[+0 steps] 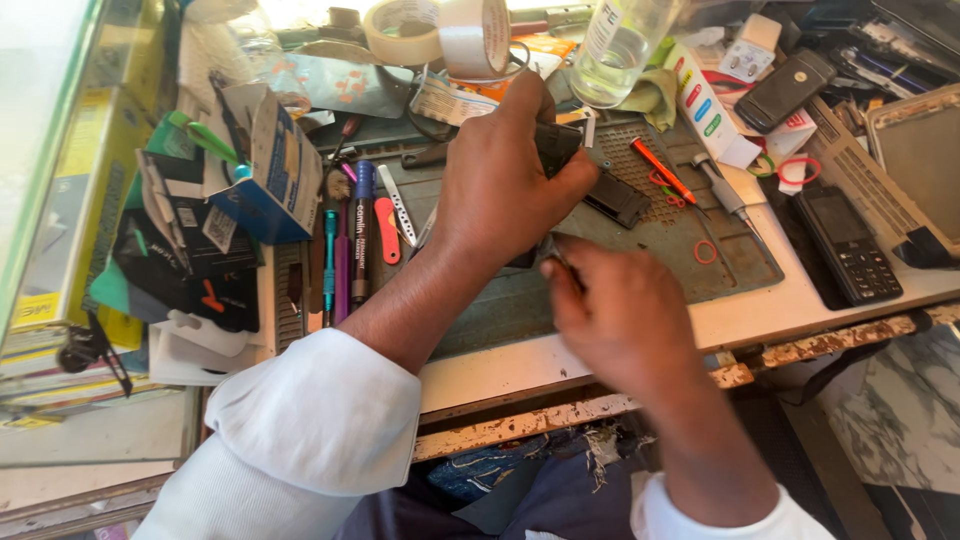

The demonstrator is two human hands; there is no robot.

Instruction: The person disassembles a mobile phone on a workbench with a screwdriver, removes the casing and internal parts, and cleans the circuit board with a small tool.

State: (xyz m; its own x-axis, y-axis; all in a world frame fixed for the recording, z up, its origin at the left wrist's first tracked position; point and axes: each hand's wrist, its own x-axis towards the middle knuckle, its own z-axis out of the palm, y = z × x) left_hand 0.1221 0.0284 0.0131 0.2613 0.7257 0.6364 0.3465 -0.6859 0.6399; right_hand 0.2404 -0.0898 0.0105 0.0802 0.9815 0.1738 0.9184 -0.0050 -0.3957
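The left hand (495,190) reaches forward over the grey work mat (690,250), wrist bent, fingers curled down and closed around a small black device (590,170) that it presses to the mat near the mat's middle. The right hand (620,315) sits just below it, knuckles toward the camera, fingers pinched together at a thin tool (560,262) whose tip points at the device; the tool is mostly hidden. Both white sleeves are pushed back. On the worktop (770,310), left of the mat, stands an open blue and white carton (270,165), tilted, beside dark card packets. Behind the mat lie two rolls of tape (440,30) and a clear bottle (620,45). A white box with coloured ovals (700,100) lies right of the bottle.
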